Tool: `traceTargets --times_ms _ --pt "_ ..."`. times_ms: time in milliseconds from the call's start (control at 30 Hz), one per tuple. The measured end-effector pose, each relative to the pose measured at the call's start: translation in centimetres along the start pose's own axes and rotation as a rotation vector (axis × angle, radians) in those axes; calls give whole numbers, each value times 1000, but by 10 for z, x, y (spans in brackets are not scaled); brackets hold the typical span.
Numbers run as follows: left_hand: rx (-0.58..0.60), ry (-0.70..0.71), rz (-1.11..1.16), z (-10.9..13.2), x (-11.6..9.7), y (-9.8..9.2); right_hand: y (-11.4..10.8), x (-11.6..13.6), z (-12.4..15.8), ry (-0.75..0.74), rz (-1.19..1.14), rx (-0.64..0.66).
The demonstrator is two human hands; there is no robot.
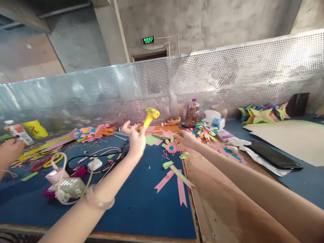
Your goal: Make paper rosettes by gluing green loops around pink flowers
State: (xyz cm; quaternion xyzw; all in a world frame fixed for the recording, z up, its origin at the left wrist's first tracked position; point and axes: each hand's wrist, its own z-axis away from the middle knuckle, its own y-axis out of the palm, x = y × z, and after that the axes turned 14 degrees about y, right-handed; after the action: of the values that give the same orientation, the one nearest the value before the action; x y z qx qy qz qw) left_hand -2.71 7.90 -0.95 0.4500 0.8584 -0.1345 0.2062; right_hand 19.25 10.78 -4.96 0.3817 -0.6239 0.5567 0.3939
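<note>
My left hand point(135, 136) is raised above the blue table mat point(131, 206), fingers wrapped round the handle of a yellow glue gun point(150, 117) that points up and right. A clear bracelet point(97, 199) sits on that wrist. My right hand point(186, 137) reaches forward and rests on a pink paper flower point(173, 146) with a blue centre, fingers pressed down on it. Pink and green paper strips point(177, 179) lie just below the flower.
Another person's hand point(8, 150) is at the left edge. Cables, a white charger point(94, 164) and a pink pouch point(63, 184) lie at left. A black phone point(274, 156), a drink bottle point(194, 113), more paper flowers point(206, 130) and folded paper stars point(263, 113) stand before the perforated metal screen point(227, 77).
</note>
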Motion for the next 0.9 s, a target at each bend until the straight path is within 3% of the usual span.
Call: traceTargets --times_ms 100,200,267,300,367,467,533,600,667,700,767,900 --pt "4 40 218 31 -26 8 9 8 19 -123 -13 -16" --pt "-18 87 237 54 -48 17 26 23 50 -220 -77 143" --pt "-5 110 292 65 -57 23 39 33 66 -227 -387 324" --pt "13 114 335 69 -60 25 44 38 71 -216 -515 339" --pt "61 70 413 72 -61 27 52 47 75 -189 -689 326" --pt "144 -181 498 61 -48 20 53 53 68 -144 -730 160" --pt "297 -398 499 48 -34 10 48 53 62 -124 -691 19" --pt "564 -573 393 35 -23 -2 43 53 61 -120 -676 -74" --pt "823 -637 319 27 -20 -12 37 54 65 -113 -683 -102" --pt "971 -619 256 26 -20 -15 35 55 69 -105 -684 -96" --pt "1156 -477 98 26 -25 -17 31 58 78 -107 -671 -60" --pt "1301 -198 -136 36 -30 -12 29 58 88 -123 -619 -74"
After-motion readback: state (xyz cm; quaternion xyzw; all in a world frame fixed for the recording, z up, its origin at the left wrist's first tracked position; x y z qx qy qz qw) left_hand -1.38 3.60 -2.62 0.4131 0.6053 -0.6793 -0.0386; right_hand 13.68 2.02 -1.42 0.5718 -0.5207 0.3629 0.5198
